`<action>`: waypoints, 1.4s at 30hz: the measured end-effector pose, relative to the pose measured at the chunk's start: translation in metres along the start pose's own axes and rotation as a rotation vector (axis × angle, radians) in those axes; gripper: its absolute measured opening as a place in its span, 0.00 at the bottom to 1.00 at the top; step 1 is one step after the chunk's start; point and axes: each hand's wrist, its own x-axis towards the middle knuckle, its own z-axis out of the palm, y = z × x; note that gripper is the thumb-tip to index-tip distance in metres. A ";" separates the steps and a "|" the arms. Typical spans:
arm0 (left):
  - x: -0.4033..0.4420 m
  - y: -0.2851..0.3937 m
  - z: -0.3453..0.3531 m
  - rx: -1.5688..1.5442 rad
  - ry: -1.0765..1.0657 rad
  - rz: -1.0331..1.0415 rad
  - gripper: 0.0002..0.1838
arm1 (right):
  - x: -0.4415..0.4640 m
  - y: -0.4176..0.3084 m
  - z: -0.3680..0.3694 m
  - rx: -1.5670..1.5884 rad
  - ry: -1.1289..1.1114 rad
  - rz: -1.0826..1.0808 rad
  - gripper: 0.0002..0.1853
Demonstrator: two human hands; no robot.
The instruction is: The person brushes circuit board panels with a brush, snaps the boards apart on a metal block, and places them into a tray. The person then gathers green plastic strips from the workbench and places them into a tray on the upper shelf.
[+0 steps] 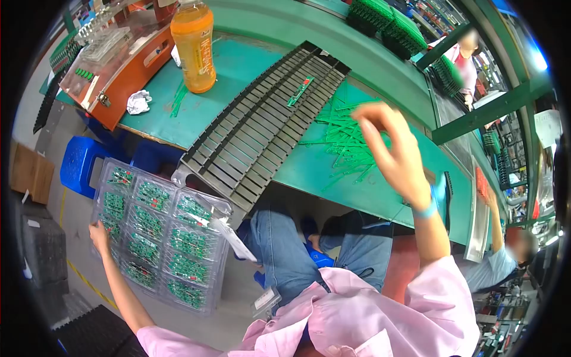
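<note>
My left hand (100,237) grips the left edge of a clear plastic blister tray (163,189), which hangs tilted beside the table. Small green circuit boards (189,243) fill its several compartments. Raised above the table, my right hand (392,149) has bent fingers that stand apart, with nothing visible between them. It wears a blue wrist band (427,207). Below and beside it lies a loose heap of thin green strips (345,140). A black slotted rack (250,128) slants across the table, and a single small circuit board (300,92) lies on it.
An orange drink bottle (194,50) stands behind the rack, near crumpled white paper (138,102) and an orange case (125,77). A blue stool (80,166) is at the left. Green racks (386,27) sit on the shelf above. Other people work at the right.
</note>
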 end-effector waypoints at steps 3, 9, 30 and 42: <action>-0.021 0.006 0.007 0.056 0.126 -0.001 0.18 | 0.063 0.033 0.034 -0.121 -0.033 -0.074 0.11; -0.122 0.048 0.025 -0.029 0.084 0.149 0.16 | 0.120 0.110 0.118 -0.438 0.043 0.003 0.22; -0.232 0.211 0.097 -0.886 -0.402 0.182 0.18 | 0.068 0.081 0.035 0.992 0.234 0.353 0.09; -0.213 0.242 0.131 -1.084 -0.778 -0.080 0.15 | -0.004 0.109 0.020 1.080 0.106 0.679 0.10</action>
